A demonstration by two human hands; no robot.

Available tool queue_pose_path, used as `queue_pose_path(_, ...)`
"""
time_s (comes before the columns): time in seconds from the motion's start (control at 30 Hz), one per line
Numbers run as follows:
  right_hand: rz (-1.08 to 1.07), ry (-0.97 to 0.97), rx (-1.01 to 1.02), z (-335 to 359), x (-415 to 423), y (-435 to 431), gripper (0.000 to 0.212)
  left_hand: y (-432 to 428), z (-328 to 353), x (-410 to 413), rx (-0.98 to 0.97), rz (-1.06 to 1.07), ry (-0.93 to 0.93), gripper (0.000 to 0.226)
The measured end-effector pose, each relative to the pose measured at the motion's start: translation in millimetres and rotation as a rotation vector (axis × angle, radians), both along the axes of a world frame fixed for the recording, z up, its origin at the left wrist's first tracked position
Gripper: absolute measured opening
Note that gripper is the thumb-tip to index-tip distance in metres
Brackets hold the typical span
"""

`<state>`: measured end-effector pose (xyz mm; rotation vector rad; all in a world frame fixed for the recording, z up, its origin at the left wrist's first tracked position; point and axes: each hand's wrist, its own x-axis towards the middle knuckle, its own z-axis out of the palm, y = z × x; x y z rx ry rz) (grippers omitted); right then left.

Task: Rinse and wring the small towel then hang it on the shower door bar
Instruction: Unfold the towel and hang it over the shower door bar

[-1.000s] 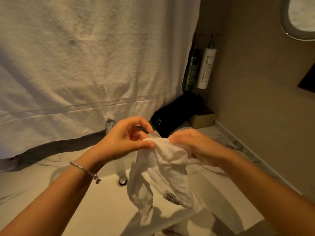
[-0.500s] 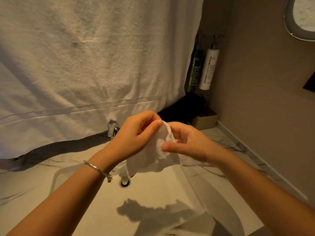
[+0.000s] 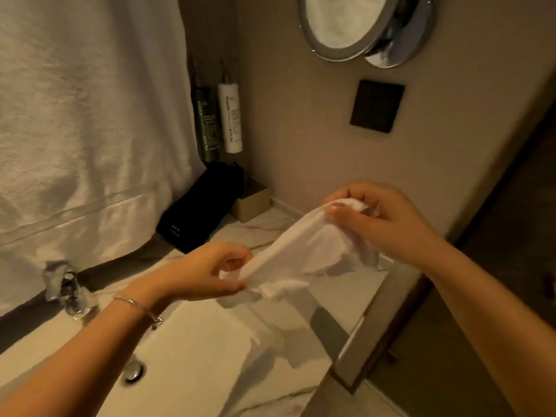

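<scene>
Overhead, small towel (image 3: 301, 254) — soft, white, stretched taut between both hands, left hand (image 3: 207, 272), right hand (image 3: 382, 218).

We hold the small towel (image 3: 296, 251) stretched btwn both hands over the sink (image 3: 210, 356). Left hand (image 3: 204, 273) pinches its lower end, right hand (image 3: 382, 219) pinches the upper end, up & to the right of that. Slack cloth sags below the right grip. Faucet (image 3: 64, 288) sits left of the left grip; two bottles (image 3: 219, 115) stand beyond it, in the corner.
</scene>
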<state>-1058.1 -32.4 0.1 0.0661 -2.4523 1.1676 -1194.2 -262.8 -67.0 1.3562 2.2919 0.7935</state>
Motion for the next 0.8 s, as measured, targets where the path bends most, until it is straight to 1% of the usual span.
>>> queue_pose_path(0.07,-0.115,0.002,0.025,4,39,19,0.013,29,5,1,-0.019,-0.091,0.238,0.012)
queue_pose_path(0.1,-0.170,-0.017,0.057,6,61,27,0.015,46,6,5,-0.012,-0.150,0.306,0.010)
queue_pose_path(0.13,-0.217,-0.053,0.089,6,83,33,0.017,61,8,12,0.011,-0.198,0.322,0.009)
queue_pose_path(0.17,-0.268,-0.090,0.104,5,107,39,0.019,76,9,20,0.056,-0.240,0.280,0.009)
queue_pose_path(0.2,-0.334,-0.111,0.096,4,131,46,0.020,92,11,28,0.131,-0.272,0.195,0.010)
queue_pose_path(0.27,-0.524,-0.067,0.034,6,186,59,0.022,127,22,55,0.360,-0.284,0.000,0.011)
queue_pose_path(0.3,-0.615,-0.015,-0.001,8,210,64,0.024,141,29,67,0.472,-0.281,-0.037,0.007)
queue_pose_path(0.33,-0.700,0.025,-0.014,8,235,69,0.025,158,34,80,0.539,-0.311,-0.023,0.004)
queue_pose_path(0.37,-0.772,0.036,0.002,8,258,73,0.026,174,38,94,0.540,-0.365,0.021,0.009)
queue_pose_path(0.4,-0.825,-0.001,0.029,6,278,76,0.027,190,38,110,0.478,-0.435,0.090,0.013)
queue_pose_path(0.43,-0.861,-0.075,0.038,2,296,80,0.027,204,38,126,0.380,-0.505,0.158,0.014)
queue_pose_path(0.47,-0.887,-0.156,0.035,-1,313,83,0.027,218,36,142,0.321,-0.566,0.186,0.015)
queue_pose_path(0.5,-0.912,-0.199,0.031,-2,330,87,0.026,232,38,157,0.323,-0.591,0.205,0.016)
queue_pose_path(0.53,-0.947,-0.194,0.021,-1,342,91,0.023,243,43,166,0.397,-0.582,0.227,0.018)
queue_pose_path(0.57,-1.005,-0.105,0.010,3,359,97,0.021,258,50,180,0.524,-0.558,0.259,0.020)
queue_pose_path(0.6,-1.059,0.060,0.010,9,374,102,0.019,272,59,190,0.668,-0.522,0.298,0.023)
queue_pose_path(0.63,-1.089,0.240,0.056,14,391,105,0.018,284,67,203,0.807,-0.491,0.332,0.024)
queue_pose_path(0.67,-1.097,0.367,0.152,15,404,108,0.017,293,71,211,0.874,-0.483,0.365,0.025)
queue_pose_path(0.7,-1.107,0.380,0.271,11,416,111,0.018,302,68,218,0.832,-0.527,0.390,0.028)
queue_pose_path(0.73,-1.089,0.241,0.363,2,428,117,0.018,312,57,226,0.675,-0.625,0.423,0.035)
queue_pose_path(0.77,-1.024,-0.060,0.391,-11,436,122,0.018,319,40,233,0.421,-0.757,0.453,0.041)
queue_pose_path(0.8,-0.908,-0.433,0.342,-28,444,124,0.019,323,19,239,0.181,-0.856,0.441,0.042)
